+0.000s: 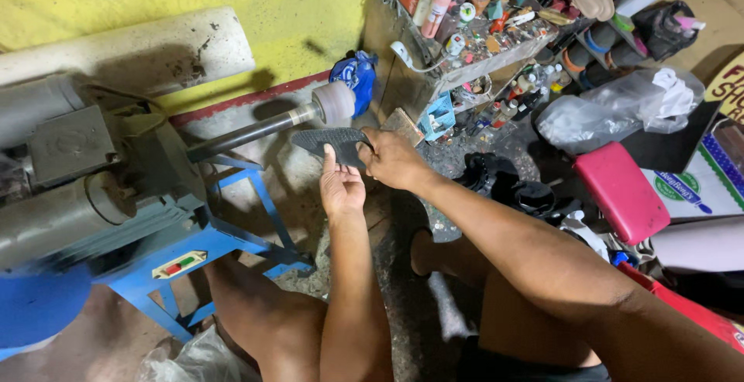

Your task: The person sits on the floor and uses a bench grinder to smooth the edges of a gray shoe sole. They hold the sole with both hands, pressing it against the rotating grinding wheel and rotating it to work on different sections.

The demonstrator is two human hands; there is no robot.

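Both my hands hold a dark grey rubber shoe sole (329,142) with a ribbed tread. My left hand (341,184) supports it from below with the fingers flat under it. My right hand (391,159) grips its right end. The sole sits just under the pale sanding drum (335,101) at the end of a dark shaft (244,134) that sticks out from a grey motor (85,188). Whether the sole touches the drum I cannot tell.
The motor rests on a blue metal stand (232,242) against a yellow wall. A cluttered shelf (480,33) of bottles and small tools stands at the right, with a pink cushion (620,192), plastic bags (620,107) and black shoes (504,184) on the floor.
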